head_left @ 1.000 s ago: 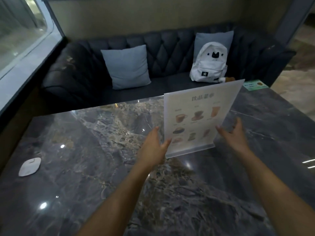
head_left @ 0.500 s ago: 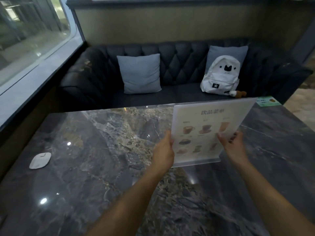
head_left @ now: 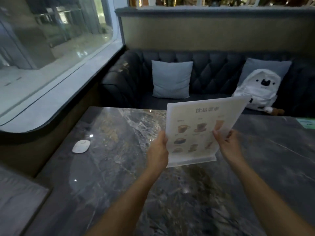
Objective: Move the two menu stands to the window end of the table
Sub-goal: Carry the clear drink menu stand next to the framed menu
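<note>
Lying near the window (head_left: 51,40) edge of the dark marble surface (head_left: 119,184) is a small white pad (head_left: 81,146). Rightward, the left hand (head_left: 157,151) and right hand (head_left: 229,146) clamp the side edges of a drinks menu stand (head_left: 196,133), held tilted just above mid-surface.

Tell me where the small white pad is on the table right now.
In the head view, the small white pad lies flat on the table's left side near the window, well left of the left hand.
</note>
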Demonstrator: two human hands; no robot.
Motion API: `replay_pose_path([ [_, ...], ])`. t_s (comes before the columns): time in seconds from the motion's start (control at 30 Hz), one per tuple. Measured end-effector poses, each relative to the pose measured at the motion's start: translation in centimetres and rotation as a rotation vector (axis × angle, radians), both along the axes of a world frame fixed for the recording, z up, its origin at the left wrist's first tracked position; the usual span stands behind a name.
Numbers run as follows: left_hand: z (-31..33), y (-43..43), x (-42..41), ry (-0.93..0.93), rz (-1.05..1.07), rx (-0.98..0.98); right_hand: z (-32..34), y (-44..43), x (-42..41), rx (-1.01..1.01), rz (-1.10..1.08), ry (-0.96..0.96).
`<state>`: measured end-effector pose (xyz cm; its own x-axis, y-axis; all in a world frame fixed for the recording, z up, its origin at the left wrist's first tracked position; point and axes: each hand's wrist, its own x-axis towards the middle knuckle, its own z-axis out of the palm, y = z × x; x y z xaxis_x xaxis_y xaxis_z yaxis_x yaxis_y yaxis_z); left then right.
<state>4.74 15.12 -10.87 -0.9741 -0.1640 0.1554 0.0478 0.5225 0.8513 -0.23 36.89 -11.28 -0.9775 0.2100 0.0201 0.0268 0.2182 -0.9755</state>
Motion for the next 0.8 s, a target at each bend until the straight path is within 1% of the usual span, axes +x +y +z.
replay_pose_path([
  [0.17, 0.7, -6.9, 0.9, 0.017, 0.075, -0.053, 0.4, -7.4, -1.9, 0.017, 0.088, 0.015],
  [0.23, 0.9, -10.0, 1.3, -0.005, 0.113, -0.031, 0.7, -10.7, -2.4, 0.022, 0.125, 0.006],
  [0.4, 0.6, -17.4, 2.9, -0.035, 0.176, 0.076, 0.9, -19.4, -3.2, -0.047, 0.214, -0.003],
  [0.5, 0.5, -21.4, 3.9, 0.003, 0.272, 0.038, 0.9, -24.3, -3.2, -0.047, 0.280, -0.029],
  [0.63, 0.0, -26.2, 5.3, 0.006, 0.376, -0.028, 0.8, -30.4, -3.2, -0.131, 0.359, -0.019],
  [0.73, -0.1, -29.0, 6.0, -0.012, 0.435, 0.001, 0.6, -34.3, -3.7, -0.190, 0.409, -0.044],
  [0.8, -0.1, -30.5, 6.5, -0.038, 0.487, -0.013, 0.4, -36.5, -4.0, -0.255, 0.447, -0.058],
])
